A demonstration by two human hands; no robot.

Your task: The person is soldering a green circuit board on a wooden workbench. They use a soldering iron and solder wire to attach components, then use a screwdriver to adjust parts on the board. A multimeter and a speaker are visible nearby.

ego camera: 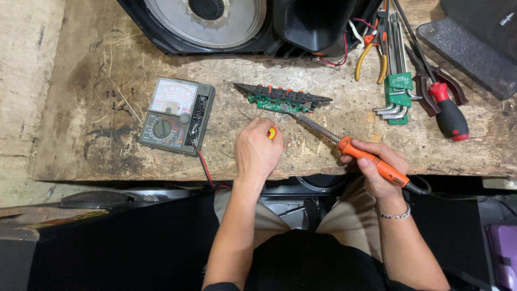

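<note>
A soldering iron (350, 146) with an orange handle and a dark metal shaft lies slanted across the middle of the frame, its tip pointing up and left to the lower edge of a green circuit board (280, 99). The board sits near the centre of the worn wooden tabletop (97, 81), tilted slightly, with a black strip along its top carrying a row of small orange-tipped parts. The right hand (377, 167), at centre right, is clamped around the iron's handle, thumb on top, with a silver chain bracelet on the wrist; a black cord leaves the handle's end by that hand. The left hand (257, 151), just left of centre and below the board, is curled closed on a small red and yellow object (272, 132) that shows only between the fingers; what it is cannot be told. To the left of the frame an analog multimeter (176, 116) with a dial and needle scale lies flat, a red and black lead running from its lower edge off the tabletop. Along the top edge stands a black speaker cabinet (215, 21) with a silver-grey cone. In the upper right lie yellow-handled pliers (371, 56), a set of hex keys in a green holder (397, 91), dark red-handled pliers (431, 91) and a screwdriver with a red and black handle (448, 110). The person's beige trousers and dark top fill the bottom centre.
</note>
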